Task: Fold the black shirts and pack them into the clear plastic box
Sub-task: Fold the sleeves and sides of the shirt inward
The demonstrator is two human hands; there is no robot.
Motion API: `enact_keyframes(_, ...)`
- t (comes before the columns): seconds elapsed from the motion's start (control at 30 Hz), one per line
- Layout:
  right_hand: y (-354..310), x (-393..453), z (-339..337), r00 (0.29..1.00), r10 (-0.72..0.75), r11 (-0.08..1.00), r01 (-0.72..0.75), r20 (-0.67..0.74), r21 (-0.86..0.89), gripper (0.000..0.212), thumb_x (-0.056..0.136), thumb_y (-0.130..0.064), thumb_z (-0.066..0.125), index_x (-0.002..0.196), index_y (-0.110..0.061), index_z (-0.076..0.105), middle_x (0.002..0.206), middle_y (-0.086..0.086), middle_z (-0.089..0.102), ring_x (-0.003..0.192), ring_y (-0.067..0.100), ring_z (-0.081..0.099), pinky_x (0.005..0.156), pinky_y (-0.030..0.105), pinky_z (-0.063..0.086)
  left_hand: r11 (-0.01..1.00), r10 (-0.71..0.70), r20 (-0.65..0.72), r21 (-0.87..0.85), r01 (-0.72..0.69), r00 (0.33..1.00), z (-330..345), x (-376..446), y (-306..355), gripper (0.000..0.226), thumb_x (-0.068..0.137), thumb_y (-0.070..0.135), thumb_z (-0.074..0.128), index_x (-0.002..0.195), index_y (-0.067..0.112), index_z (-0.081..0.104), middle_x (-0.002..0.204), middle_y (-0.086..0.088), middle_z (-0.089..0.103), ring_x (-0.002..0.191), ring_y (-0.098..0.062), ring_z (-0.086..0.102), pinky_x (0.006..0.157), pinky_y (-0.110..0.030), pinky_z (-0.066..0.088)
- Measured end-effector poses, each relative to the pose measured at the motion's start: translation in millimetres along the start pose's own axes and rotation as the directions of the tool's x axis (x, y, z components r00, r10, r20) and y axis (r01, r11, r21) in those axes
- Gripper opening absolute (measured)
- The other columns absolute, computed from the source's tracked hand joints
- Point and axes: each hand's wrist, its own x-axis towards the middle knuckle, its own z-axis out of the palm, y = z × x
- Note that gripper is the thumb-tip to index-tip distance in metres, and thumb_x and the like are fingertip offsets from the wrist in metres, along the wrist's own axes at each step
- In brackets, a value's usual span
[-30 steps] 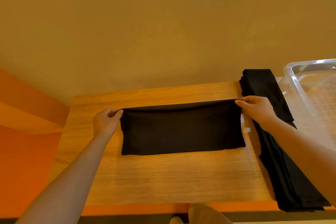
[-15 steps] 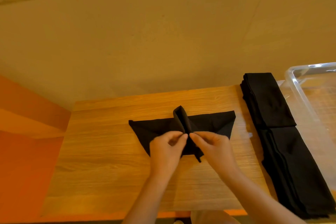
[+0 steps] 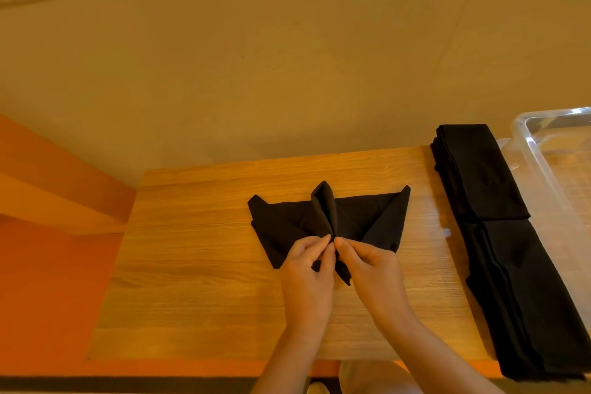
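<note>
Black shirt (image 3: pixel 377 217) on orange-brown wood-grain table (image 3: pixel 198 265); clear box (image 3: pixel 537 153).

Left hand (image 3: pixel 307 269): pinches the black shirt (image 3: pixel 377 217) at its near middle, fingertips meeting the right's.
Right hand (image 3: pixel 371 269): pinches the same spot, a raised ridge of cloth running away from both.
Folded stack (image 3: pixel 499 233): right of the right hand, on the wooden table (image 3: pixel 192 265).
Clear plastic box (image 3: pixel 543 157): beyond the stack, farther right.

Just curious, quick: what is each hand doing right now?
Left hand: pinches the black shirt at its middle.
Right hand: pinches the same shirt, beside the left.
</note>
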Motion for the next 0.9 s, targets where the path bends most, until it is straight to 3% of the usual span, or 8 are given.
enact_keyframes(0.17, -2.4, -2.4, 0.4, 0.996, 0.076, 0.987, -0.081, 0.041, 0.136, 0.015, 0.092, -0.016, 0.061, 0.096, -0.022, 0.074, 0.088, -0.008, 0.075, 0.089, 0.002, 0.069, 0.074, 0.014, 0.053, 0.998, 0.047, -0.059, 0.044, -0.044, 0.997, 0.9, -5.9, -3.1, 0.023, 0.088, 0.024, 0.064, 0.109, 0.02, 0.072, 0.102, 0.012, 0.063, 0.093, 0.001, 0.06, 0.077, -0.008, 0.049)
enact_keyframes(0.33, -6.6, -1.4, -2.4, 0.982, 0.147, 0.955, -0.172, 0.114, 0.242, 0.016, 0.087, -0.019, 0.066, 0.099, -0.014, 0.075, 0.09, 0.001, 0.076, 0.09, 0.009, 0.07, 0.072, 0.018, 0.055, 0.983, 0.121, -0.026, 0.143, -0.116, 0.992, 1.7, -12.6, -4.2, 0.056, 0.09, 0.067, 0.03, 0.108, 0.032, 0.07, 0.102, 0.028, 0.052, 0.101, 0.004, 0.05, 0.076, -0.018, 0.05)
enact_keyframes(0.43, -6.2, 5.4, -5.7, 0.961, 0.242, 0.925, -0.27, 0.131, 0.267, 0.015, 0.085, -0.018, 0.069, 0.097, -0.013, 0.076, 0.09, 0.003, 0.075, 0.089, 0.012, 0.071, 0.078, 0.025, 0.056, 0.997, -0.081, 0.119, -0.004, 0.082, 0.99, 3.0, -16.1, 5.2, 0.011, 0.092, 0.043, 0.054, 0.099, 0.051, 0.058, 0.112, 0.03, 0.047, 0.111, 0.005, 0.044, 0.084, -0.016, 0.046)
enact_keyframes(0.5, -3.5, 11.4, -9.7, 0.956, 0.27, 0.93, -0.29, 0.116, 0.227, 0.013, 0.084, -0.019, 0.07, 0.095, -0.014, 0.077, 0.09, 0.001, 0.076, 0.09, 0.011, 0.071, 0.08, 0.026, 0.056, 0.927, -0.27, 0.263, -0.19, 0.324, 0.926, -0.8, -13.0, 10.9, 0.027, 0.093, 0.02, 0.06, 0.1, 0.046, 0.06, 0.115, 0.024, 0.05, 0.108, 0.004, 0.05, 0.078, -0.006, 0.045)
enact_keyframes(0.57, -2.4, 16.8, -14.7, 0.958, 0.273, 0.945, -0.285, 0.093, 0.162, 0.011, 0.085, -0.019, 0.07, 0.093, -0.018, 0.076, 0.088, -0.003, 0.075, 0.088, 0.008, 0.07, 0.073, 0.02, 0.054, 0.871, -0.366, 0.328, -0.209, 0.445, 0.871, -10.6, 5.7, 14.9, 0.018, 0.094, 0.022, 0.059, 0.101, 0.038, 0.066, 0.109, 0.021, 0.057, 0.101, 0.004, 0.054, 0.07, -0.007, 0.044)
enact_keyframes(0.73, -2.3, 22.2, -24.6, 0.975, 0.197, 0.98, -0.199, 0.103, 0.013, 0.009, 0.085, -0.02, 0.069, 0.093, -0.022, 0.075, 0.086, -0.008, 0.075, 0.085, 0.002, 0.069, 0.067, 0.014, 0.051, 0.929, -0.363, 0.268, 0.179, 0.325, 0.892, -10.4, 99.0, 13.2, 0.025, 0.092, 0.042, 0.057, 0.113, 0.028, 0.062, 0.108, 0.016, 0.059, 0.102, -0.005, 0.054, 0.071, -0.017, 0.039)
enact_keyframes(0.8, -2.3, 21.5, -24.1, 0.979, 0.166, 0.986, -0.168, 0.116, 0.008, 0.009, 0.085, -0.017, 0.07, 0.09, -0.023, 0.074, 0.084, -0.009, 0.075, 0.084, 0.002, 0.07, 0.069, 0.015, 0.053, 0.891, -0.408, 0.356, 0.354, 0.283, 0.841, 7.2, 134.9, 14.8, 0.038, 0.089, 0.043, 0.061, 0.122, 0.023, 0.057, 0.115, 0.008, 0.056, 0.106, -0.012, 0.053, 0.08, -0.024, 0.042)
enact_keyframes(0.9, -1.1, 21.1, -22.4, 0.982, 0.141, 0.99, -0.14, 0.125, -0.018, 0.012, 0.085, -0.014, 0.07, 0.091, -0.023, 0.074, 0.083, -0.01, 0.075, 0.084, 0.003, 0.07, 0.074, 0.018, 0.055, 0.759, -0.446, 0.484, 0.65, 0.031, 0.753, 37.7, 170.7, 13.8, 0.023, 0.085, 0.039, 0.066, 0.095, 0.019, 0.059, 0.094, 0.004, 0.055, 0.092, -0.017, 0.055, 0.074, -0.028, 0.043)
